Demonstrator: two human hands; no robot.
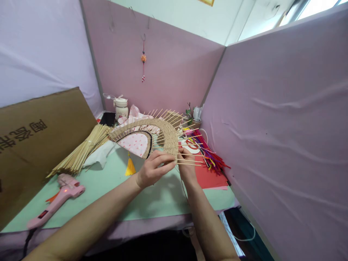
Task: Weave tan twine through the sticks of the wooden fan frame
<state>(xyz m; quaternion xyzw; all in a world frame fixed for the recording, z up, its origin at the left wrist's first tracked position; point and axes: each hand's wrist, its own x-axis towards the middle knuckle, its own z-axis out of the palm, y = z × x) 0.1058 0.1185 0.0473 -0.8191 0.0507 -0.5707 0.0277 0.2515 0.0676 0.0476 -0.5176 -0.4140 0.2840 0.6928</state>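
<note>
A half-round fan of thin wooden sticks (171,141) is held up over the table, with a broad band of twisted cord woven through it. Its inner part is a pink dotted half circle (134,144) edged in black, and a yellow tassel (130,166) hangs below. My left hand (157,167) is closed on the lower right end of the woven band. Just right of it, my right hand (187,165) has its fingers bent round the same edge among the stick ends. A thin strand of cord (184,186) runs down beside my right wrist.
On the left lie a pink glue gun (58,201), a bundle of sticks (81,150) and a large cardboard sheet (40,137). A phone (107,119) and a white jar (121,108) are behind. Red paper (209,177) and colourful pipe cleaners (210,150) lie on the right.
</note>
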